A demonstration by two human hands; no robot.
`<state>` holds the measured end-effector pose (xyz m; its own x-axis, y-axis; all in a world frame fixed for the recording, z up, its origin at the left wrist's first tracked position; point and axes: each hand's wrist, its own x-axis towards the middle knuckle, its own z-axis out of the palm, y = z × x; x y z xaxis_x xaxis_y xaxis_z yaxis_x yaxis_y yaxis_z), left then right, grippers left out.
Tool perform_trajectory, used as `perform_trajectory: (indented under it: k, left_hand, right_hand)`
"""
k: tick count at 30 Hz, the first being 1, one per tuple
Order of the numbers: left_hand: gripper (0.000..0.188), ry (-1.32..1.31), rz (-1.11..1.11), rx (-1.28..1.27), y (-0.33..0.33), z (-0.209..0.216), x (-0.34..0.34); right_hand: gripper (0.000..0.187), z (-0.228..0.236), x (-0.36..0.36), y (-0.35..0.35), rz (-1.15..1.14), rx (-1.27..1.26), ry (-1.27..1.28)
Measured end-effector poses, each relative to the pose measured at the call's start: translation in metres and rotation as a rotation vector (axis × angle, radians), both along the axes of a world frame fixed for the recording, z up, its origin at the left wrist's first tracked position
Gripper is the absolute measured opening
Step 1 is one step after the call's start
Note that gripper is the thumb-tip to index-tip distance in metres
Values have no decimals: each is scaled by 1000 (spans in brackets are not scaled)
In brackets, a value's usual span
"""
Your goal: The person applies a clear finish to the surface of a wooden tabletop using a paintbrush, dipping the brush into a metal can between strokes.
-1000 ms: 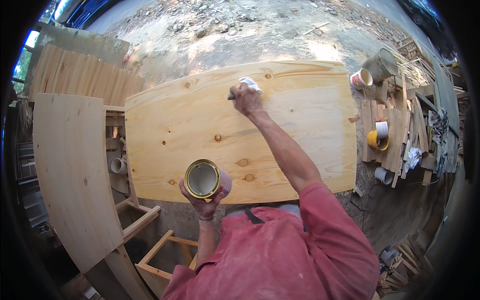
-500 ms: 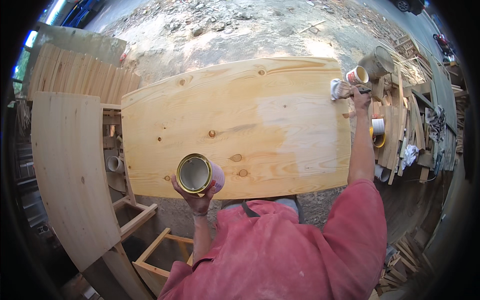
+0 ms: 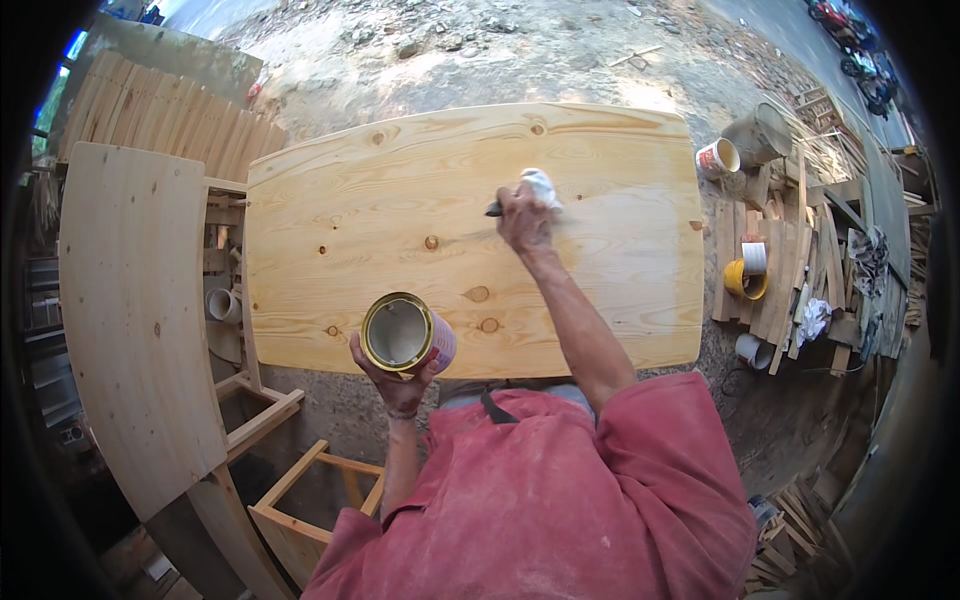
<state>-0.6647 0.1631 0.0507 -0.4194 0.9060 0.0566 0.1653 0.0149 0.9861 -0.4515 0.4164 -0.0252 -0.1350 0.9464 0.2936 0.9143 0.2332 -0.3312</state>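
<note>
A large pale wooden panel (image 3: 380, 205) with dark knots lies flat before me. Over its near edge my left hand (image 3: 393, 385) grips an open metal can (image 3: 442, 345) from below. The can has a gold rim and greyish-white liquid inside. My right hand (image 3: 525, 222) is closed round a paintbrush (image 3: 540, 188), its dark handle pointing left and its white-coated bristles on or just over the panel, right of its middle. A whitish wet-looking coat covers part of the panel's right side. My fingers partly hide the brush.
Another wooden panel (image 3: 140, 300) stands close on the left, beside wooden frames (image 3: 290, 515). To the right are a white bucket (image 3: 712, 160), a larger grey bucket (image 3: 757, 133), a yellow container (image 3: 738, 280) and stacked planks (image 3: 780, 300). Rubble-strewn ground (image 3: 450, 65) stretches beyond.
My right hand has swept the brush leftward from the panel's right edge toward its middle. The left hand still holds the can in nearly the same place. The view has shifted slightly.
</note>
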Motion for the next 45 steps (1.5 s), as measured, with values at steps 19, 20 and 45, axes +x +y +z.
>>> perform_trajectory:
  k: [19, 20, 45]
  left_hand:
    - [119, 388, -93, 166, 11, 17, -8]
    - [118, 384, -95, 213, 11, 12, -11]
    - [102, 313, 388, 205, -74, 33, -36]
  right_hand:
    - [27, -3, 397, 18, -438, 214, 128]
    - [28, -6, 409, 23, -471, 240, 38]
    - [25, -35, 141, -19, -54, -488, 1237]
